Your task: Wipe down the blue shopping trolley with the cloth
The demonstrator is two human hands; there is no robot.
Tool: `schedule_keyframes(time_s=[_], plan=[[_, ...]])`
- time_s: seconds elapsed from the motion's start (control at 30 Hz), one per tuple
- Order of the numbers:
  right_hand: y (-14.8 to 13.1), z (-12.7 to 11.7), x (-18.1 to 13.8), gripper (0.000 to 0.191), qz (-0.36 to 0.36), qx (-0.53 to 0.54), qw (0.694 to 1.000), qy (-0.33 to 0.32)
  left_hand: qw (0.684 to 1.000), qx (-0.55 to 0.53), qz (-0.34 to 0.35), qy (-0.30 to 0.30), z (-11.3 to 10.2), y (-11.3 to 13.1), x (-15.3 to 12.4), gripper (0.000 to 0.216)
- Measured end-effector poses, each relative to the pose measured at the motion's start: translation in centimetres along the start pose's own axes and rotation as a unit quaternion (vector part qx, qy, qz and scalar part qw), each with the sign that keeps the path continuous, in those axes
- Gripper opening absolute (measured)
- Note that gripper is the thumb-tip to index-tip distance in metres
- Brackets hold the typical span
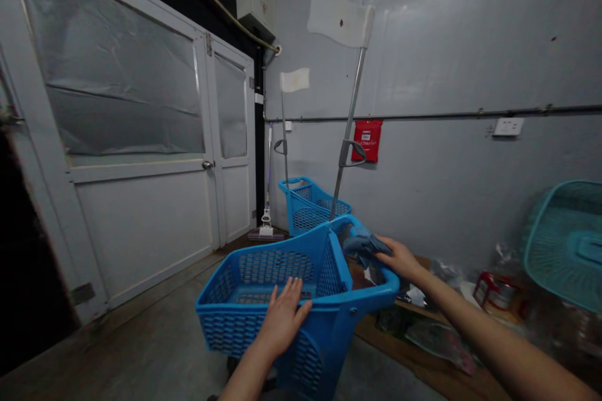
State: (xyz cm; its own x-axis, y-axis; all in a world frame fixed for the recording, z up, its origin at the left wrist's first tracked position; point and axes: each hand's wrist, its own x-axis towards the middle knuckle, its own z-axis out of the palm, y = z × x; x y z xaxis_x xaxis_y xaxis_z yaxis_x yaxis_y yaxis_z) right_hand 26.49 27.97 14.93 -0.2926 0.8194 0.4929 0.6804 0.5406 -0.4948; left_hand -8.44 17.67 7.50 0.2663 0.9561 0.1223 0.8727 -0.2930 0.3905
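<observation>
A blue plastic shopping cart [254, 306] with mesh basket sides stands in front of me. My left hand [285, 316] lies over the near rim of its basket, fingers stretched out and pointing inward, the thumb apart. At the cart's looped handle, my right hand [399, 258] grips a grey-blue cloth [365, 245] and presses it against the bar. Part of the cloth is covered by my fingers. A metal pole [352, 97] with a white flag-shaped plate [340, 16] rises behind the handle.
A second blue cart [308, 210] stands behind, near a mop [266, 225]. Double doors [141, 232] are at the left. On the right are a teal basket [564, 250], a red can [498, 294], plastic bags and cardboard. A red pouch [367, 140] hangs on the wall.
</observation>
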Motion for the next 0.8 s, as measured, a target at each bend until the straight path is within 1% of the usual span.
schedule_keyframes(time_s=[0.07,0.17,0.23,0.27,0.33,0.37,0.4,0.43,0.5,0.57,0.6,0.63,0.7,0.77,0.8], plan=[[-1.7,0.6,-2.6,0.050,-0.005,0.010,0.999,0.034,1.000,-0.006,-0.029,-0.012,-0.7,-0.4,0.2,0.080],[-5.0,1.6,-6.7,0.048,-0.026,0.041,0.998,0.041,0.999,-0.011,-0.039,-0.013,-1.9,0.1,0.3,0.081],[-7.6,1.8,-9.1,0.044,-0.058,0.069,0.996,0.023,1.000,-0.011,-0.029,0.000,-2.8,1.1,0.1,0.080],[-8.8,1.7,-10.2,0.042,-0.072,0.078,0.994,0.004,1.000,-0.013,-0.022,0.008,-3.3,1.6,-0.1,0.078],[-10.9,0.8,-11.4,0.037,-0.085,0.079,0.992,-0.041,0.999,-0.023,-0.007,0.022,-4.3,2.3,-0.7,0.075],[-11.8,0.1,-11.6,0.035,-0.086,0.073,0.992,-0.054,0.999,-0.031,0.000,0.029,-4.8,2.4,-1.1,0.074],[-12.4,-0.8,-11.4,0.036,-0.085,0.065,0.993,-0.053,0.998,-0.040,0.006,0.039,-5.3,2.4,-1.6,0.072],[-12.9,-1.7,-10.8,0.037,-0.084,0.054,0.994,-0.036,0.997,-0.049,0.009,0.052,-5.8,2.2,-2.0,0.071],[-13.5,-3.2,-8.7,0.038,-0.088,0.024,0.996,0.025,0.994,-0.068,0.003,0.083,-6.7,1.6,-2.9,0.069],[-13.6,-3.7,-5.8,0.037,-0.095,-0.017,0.993,0.068,0.991,-0.087,-0.020,0.100,-7.4,0.9,-3.6,0.070],[-13.7,-3.4,-4.4,0.036,-0.100,-0.036,0.992,0.072,0.990,-0.095,-0.033,0.101,-7.7,0.6,-3.9,0.071],[-13.8,-2.7,-3.0,0.035,-0.107,-0.049,0.991,0.061,0.989,-0.100,-0.042,0.099,-8.0,0.5,-4.1,0.072],[-14.1,-0.4,-0.8,0.031,-0.119,-0.048,0.992,0.001,0.989,-0.101,-0.041,0.097,-8.5,0.6,-4.5,0.074],[-14.8,2.6,0.2,0.032,-0.126,-0.028,0.990,-0.050,0.990,-0.093,-0.023,0.104,-8.9,1.0,-4.8,0.073],[-15.3,4.1,0.3,0.037,-0.129,-0.020,0.990,-0.062,0.990,-0.088,-0.018,0.109,-9.0,1.1,-4.9,0.073]])
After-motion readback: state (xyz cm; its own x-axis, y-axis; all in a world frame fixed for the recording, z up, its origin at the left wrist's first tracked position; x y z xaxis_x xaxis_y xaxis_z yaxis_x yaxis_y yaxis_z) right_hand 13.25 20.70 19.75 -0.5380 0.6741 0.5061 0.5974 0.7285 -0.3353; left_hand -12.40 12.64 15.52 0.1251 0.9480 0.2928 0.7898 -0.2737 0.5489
